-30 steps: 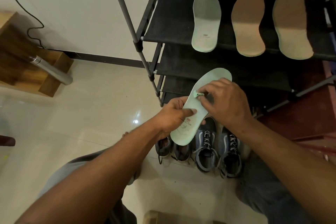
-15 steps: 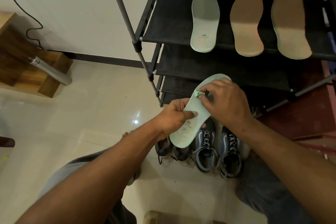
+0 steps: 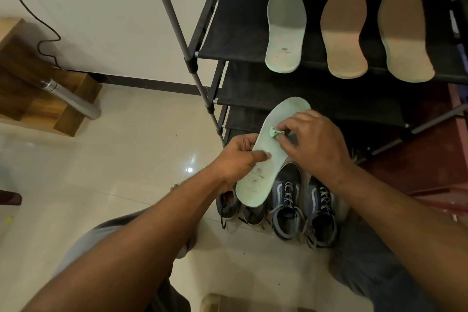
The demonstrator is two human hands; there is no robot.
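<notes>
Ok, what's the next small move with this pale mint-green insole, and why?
Probably pull the small curled green flap gently away from the pale mint-green foam insole: the right hand pinches it, already lifted, while the left hand grips the insole, thumb on top.

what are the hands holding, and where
The left hand grips the mint insole at its middle, thumb on top; the right hand pinches a small green scrap on it.

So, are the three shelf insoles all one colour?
No, the first insole is pale green; the middle insole and end insole are tan.
</notes>
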